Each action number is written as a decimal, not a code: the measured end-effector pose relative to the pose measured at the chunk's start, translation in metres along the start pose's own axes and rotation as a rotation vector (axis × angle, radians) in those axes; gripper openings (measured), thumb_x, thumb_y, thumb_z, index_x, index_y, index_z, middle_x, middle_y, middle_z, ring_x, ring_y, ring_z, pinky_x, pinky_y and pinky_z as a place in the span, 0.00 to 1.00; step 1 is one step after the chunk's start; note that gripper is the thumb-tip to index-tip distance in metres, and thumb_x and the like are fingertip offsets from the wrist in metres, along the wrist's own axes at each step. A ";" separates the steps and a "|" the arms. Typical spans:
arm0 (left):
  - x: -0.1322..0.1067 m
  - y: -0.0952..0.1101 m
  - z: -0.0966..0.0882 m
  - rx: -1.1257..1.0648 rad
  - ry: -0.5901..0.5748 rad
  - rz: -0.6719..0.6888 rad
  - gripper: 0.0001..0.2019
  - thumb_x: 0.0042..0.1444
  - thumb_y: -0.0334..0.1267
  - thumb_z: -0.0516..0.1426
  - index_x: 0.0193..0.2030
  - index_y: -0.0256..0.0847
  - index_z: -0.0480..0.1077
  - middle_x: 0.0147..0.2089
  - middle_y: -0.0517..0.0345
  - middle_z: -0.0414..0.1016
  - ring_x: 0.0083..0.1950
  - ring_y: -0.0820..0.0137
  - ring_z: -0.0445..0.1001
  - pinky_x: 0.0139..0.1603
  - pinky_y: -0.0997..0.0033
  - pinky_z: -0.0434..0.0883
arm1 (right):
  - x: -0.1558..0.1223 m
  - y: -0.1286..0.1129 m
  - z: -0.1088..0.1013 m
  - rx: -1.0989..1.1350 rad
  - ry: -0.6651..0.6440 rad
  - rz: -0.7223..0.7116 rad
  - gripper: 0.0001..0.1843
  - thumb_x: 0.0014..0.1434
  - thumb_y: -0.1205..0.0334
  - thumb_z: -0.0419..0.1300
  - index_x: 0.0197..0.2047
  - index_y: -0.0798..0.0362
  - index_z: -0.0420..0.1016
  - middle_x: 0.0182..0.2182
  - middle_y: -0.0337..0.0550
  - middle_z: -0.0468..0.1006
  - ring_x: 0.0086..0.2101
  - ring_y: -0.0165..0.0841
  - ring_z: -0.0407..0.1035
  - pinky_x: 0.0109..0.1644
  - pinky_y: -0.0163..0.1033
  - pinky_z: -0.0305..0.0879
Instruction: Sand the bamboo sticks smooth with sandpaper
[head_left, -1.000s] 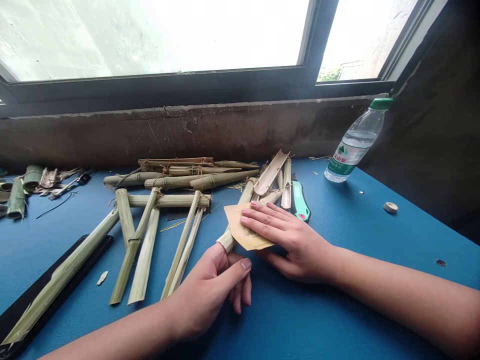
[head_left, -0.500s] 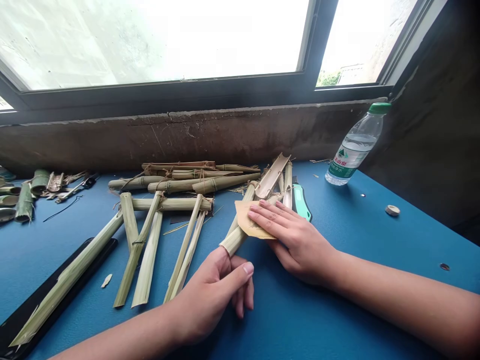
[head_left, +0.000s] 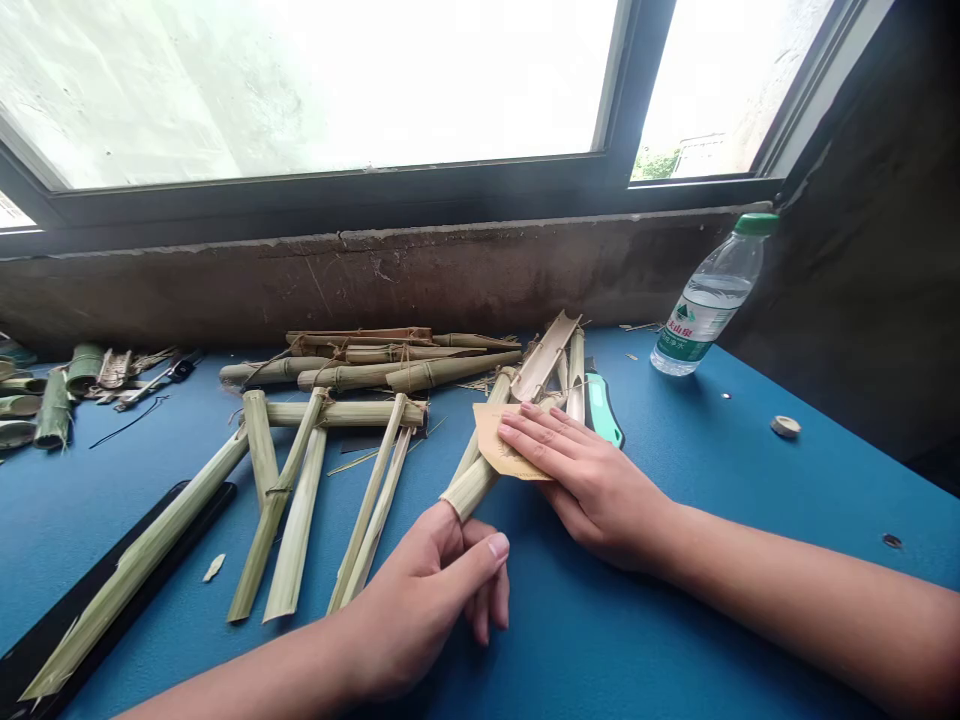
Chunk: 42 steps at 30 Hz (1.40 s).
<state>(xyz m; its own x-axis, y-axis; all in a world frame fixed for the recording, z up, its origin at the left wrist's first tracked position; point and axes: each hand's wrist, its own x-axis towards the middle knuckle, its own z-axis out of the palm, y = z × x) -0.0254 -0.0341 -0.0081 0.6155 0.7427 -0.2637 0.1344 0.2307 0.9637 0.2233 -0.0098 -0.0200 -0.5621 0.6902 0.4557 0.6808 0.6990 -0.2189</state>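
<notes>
My left hand (head_left: 442, 600) is at the near end of a pale bamboo tube (head_left: 471, 487), with a finger apparently inside its opening and the other fingers curled below. A piece of tan sandpaper (head_left: 491, 440) lies over the tube's upper side. Across it rests my right hand (head_left: 585, 470), fingers stretched out and pressing the sheet onto the bamboo, the thumb lower down. The tube's far part is hidden by the sandpaper and this hand. Behind them are a split bamboo piece (head_left: 546, 357) and other tied bamboo parts.
A bamboo frame (head_left: 345, 412) with several legs lies to the left, one long strip over a black flat object (head_left: 169, 530). Tied bamboo pieces (head_left: 352, 375) lie along the wall. A turquoise-handled cutter (head_left: 602, 410), a water bottle (head_left: 705, 310) and a small disc (head_left: 785, 427) are on the right.
The view has shifted very slightly, so the scene sits a little lower. Both hands, the sandpaper and the tube keep nearly the same places.
</notes>
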 end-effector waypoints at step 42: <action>-0.001 0.005 0.001 0.016 -0.007 0.003 0.20 0.69 0.56 0.58 0.46 0.40 0.64 0.29 0.59 0.77 0.26 0.73 0.71 0.34 0.69 0.69 | -0.001 -0.008 -0.002 0.058 -0.016 -0.189 0.36 0.69 0.73 0.49 0.79 0.58 0.54 0.77 0.48 0.58 0.78 0.39 0.44 0.82 0.55 0.43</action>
<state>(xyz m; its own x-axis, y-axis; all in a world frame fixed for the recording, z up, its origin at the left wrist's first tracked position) -0.0244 -0.0341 -0.0031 0.6212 0.7391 -0.2604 0.1451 0.2180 0.9651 0.2192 -0.0165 -0.0173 -0.6852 0.5479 0.4799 0.5342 0.8259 -0.1802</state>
